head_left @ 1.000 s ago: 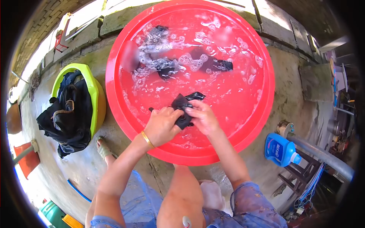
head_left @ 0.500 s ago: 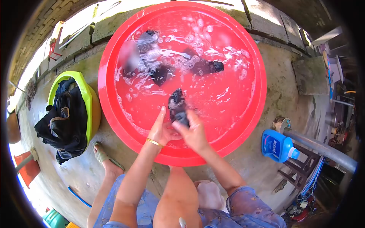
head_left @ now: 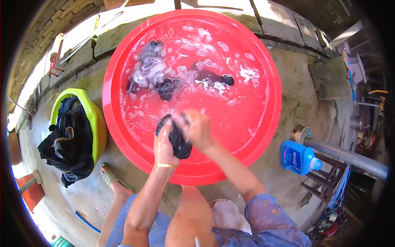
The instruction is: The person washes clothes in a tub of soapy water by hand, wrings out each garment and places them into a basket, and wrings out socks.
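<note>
My left hand is wrapped round a wet black sock over the near part of a large red tub, its thumb along the sock's left side. My right hand is closed at the sock's upper right; its fingers are smeared by motion. Beyond my hands, more dark wet socks lie in soapy water with foam on it. Another dark sock floats right of these, partly under the suds. At the tub's left, a pale foamy bundle covers dark fabric.
A yellow-green basket piled with dark clothes stands on the concrete floor at left. To the right, a blue detergent bottle sits by a dark wooden stool and a metal pipe. Concrete blocks line the back.
Both hands have shifted slightly left with the black sock. It now lies across my left palm, and my right hand has moved up over its far end. The view has shifted a little.
</note>
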Available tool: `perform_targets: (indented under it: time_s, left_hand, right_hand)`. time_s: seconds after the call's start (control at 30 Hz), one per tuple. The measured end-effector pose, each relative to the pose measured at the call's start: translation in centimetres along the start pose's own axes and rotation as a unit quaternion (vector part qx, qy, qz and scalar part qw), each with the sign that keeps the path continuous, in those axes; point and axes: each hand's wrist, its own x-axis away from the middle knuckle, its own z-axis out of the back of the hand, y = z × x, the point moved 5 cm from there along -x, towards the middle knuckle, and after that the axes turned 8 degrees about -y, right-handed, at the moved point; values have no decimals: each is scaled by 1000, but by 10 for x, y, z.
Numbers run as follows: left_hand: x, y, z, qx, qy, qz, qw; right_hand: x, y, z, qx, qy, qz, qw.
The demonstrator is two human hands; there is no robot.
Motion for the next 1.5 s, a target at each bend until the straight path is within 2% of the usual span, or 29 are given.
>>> perform_targets:
  time_s: [0.1,0.13,0.2,0.27,0.33,0.37,0.4,0.43,0.47,0.53,0.6,0.67,0.73,0.77,0.8,0.87,0.9,1.0,1.07,1.13,1.17,1.2,1.27,1.33,1.37,1.4,1.47,1.5]
  left_hand:
    - [4,10,-12,-69,-18,-42,997]
    - [-11,7,-7,-37,-43,-17,998]
    - [-27,-2,10,-9,-68,10,998]
    - [-37,-11,35,-121,-8,81,989]
    - [-43,-9,47,-164,25,73,983]
    - [-50,-5,54,-214,23,65,974]
    - [-57,-1,62,-262,20,59,963]
    - [-67,8,66,-287,9,33,957]
    - [-83,11,78,-285,12,31,958]
    - [-117,22,94,-376,13,-28,926]
    - [-142,21,91,-391,57,-32,918]
    - [-188,14,100,-557,56,-239,793]
    - [-204,18,71,-566,34,-231,790]
    - [-211,17,61,-576,9,-221,787]
    - [-213,20,58,-574,8,-224,787]
    - [-214,19,53,-425,-34,-141,893]
    - [-202,23,47,-351,-65,-131,925]
    - [-150,40,30,-306,-81,-140,938]
    - [-98,41,5,-318,-112,-81,938]
    - [-70,28,-4,-514,-161,-157,827]
    - [-54,18,-14,-578,-209,-200,763]
    - [-42,10,-22,-634,-256,-238,689]
    - [-36,23,-31,-659,-272,-210,669]
    - [-66,46,-17,-631,-251,-6,734]
    - [-92,70,-3,-693,-185,-161,678]
    - [-114,92,13,-731,-114,-311,597]
    - [-126,132,19,-825,91,-422,365]
    - [-139,139,33,-824,91,-422,366]
  right_hand:
    - [-12,76,12,-25,8,-64,998]
    - [-14,89,19,-32,12,-89,995]
    - [-26,114,41,34,109,-57,992]
    - [-40,146,54,0,79,-170,982]
    - [-48,206,51,190,222,-157,943]
    - [-54,234,50,23,179,-206,962]
    - [-58,254,46,-143,129,-248,949]
    - [-57,261,44,-176,114,-280,937]
    - [-56,249,44,-177,111,-278,937]
    - [-46,189,65,-150,143,-199,958]
    - [-25,141,85,-133,148,-187,962]
    - [-3,103,104,-114,178,-170,962]
    - [9,71,124,70,214,-36,974]
    - [12,57,131,92,218,-24,971]
    - [16,47,134,94,219,-21,971]
    - [27,53,128,-126,148,-151,969]
    - [34,56,124,-148,93,-191,966]
    - [45,65,86,-152,34,-228,961]
    - [33,38,58,-135,46,-143,979]
    - [25,28,23,-152,-65,-178,970]
    - [23,28,5,-172,-70,-118,976]
    - [22,35,-7,-114,-81,-89,986]
    - [23,50,-14,-197,-79,-123,969]
    - [27,51,-1,-182,-51,-207,960]
    - [27,56,7,-177,-32,-182,967]
    - [33,69,11,-182,-22,-190,965]
    - [42,77,22,-204,0,-220,954]
    - [48,88,23,-149,-14,-210,966]
